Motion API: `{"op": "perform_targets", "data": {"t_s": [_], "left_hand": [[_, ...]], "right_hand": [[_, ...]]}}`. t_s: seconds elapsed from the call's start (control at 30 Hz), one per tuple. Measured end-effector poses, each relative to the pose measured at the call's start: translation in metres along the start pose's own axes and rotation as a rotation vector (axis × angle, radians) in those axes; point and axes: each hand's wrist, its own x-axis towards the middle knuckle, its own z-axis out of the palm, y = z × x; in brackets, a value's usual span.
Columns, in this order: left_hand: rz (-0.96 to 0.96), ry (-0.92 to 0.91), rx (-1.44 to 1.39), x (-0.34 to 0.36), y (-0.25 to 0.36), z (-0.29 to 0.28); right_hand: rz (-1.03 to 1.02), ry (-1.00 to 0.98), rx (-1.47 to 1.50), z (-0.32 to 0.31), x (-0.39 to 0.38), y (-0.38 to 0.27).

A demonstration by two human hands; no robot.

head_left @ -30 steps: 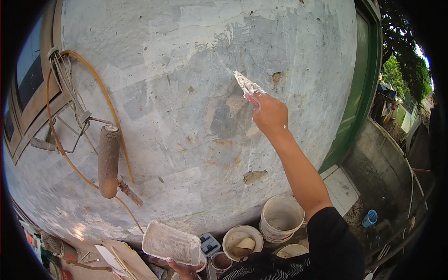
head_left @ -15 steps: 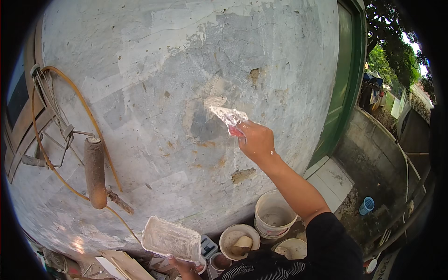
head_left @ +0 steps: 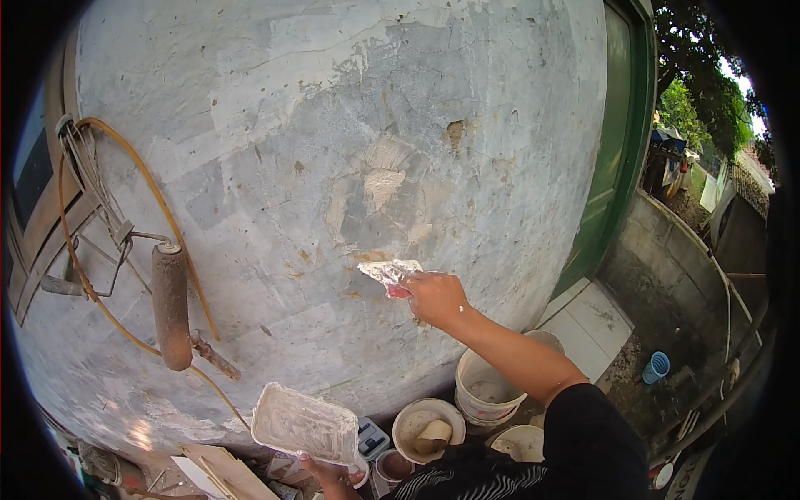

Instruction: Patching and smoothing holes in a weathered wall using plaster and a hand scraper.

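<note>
My right hand [head_left: 438, 298] is closed round the red handle of a putty knife [head_left: 392, 271], whose blade is smeared with whitish filler. The blade is in front of the grey, patchy wall [head_left: 275, 192]; whether it touches the wall I cannot tell. Above it, a wet-looking patch of filler [head_left: 383, 185] sits on the wall. Low in the view, my left hand [head_left: 327, 477] holds a rectangular tray [head_left: 304, 425] by its near edge. Pale filler coats the tray's inside. My left fingers are partly hidden beneath the tray.
A paint roller [head_left: 171, 308] hangs at the left beside an orange hose [head_left: 150, 171]. Below stand a white bucket [head_left: 487, 379], a round tub [head_left: 454, 417] and wooden boards [head_left: 218, 475]. A green door [head_left: 607, 158] is at the right, and a blue cup [head_left: 656, 367] lies beyond.
My right hand has drawn the putty knife down and slightly left, away from the patch, uncovering the filler there. My left hand and the tray have barely moved.
</note>
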Motion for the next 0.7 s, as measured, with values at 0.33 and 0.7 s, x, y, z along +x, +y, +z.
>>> {"op": "perform_targets", "data": {"t_s": [0.33,0.7], "left_hand": [[-0.066,0.063,0.028,-0.009,0.003,-0.005],[-0.056,0.031,-0.006,-0.006,0.003,-0.008]], "right_hand": [[0.055,0.524,-0.211,-0.054,0.07,0.041],[0.122,0.32,-0.317,-0.033,0.041,0.079]]}}
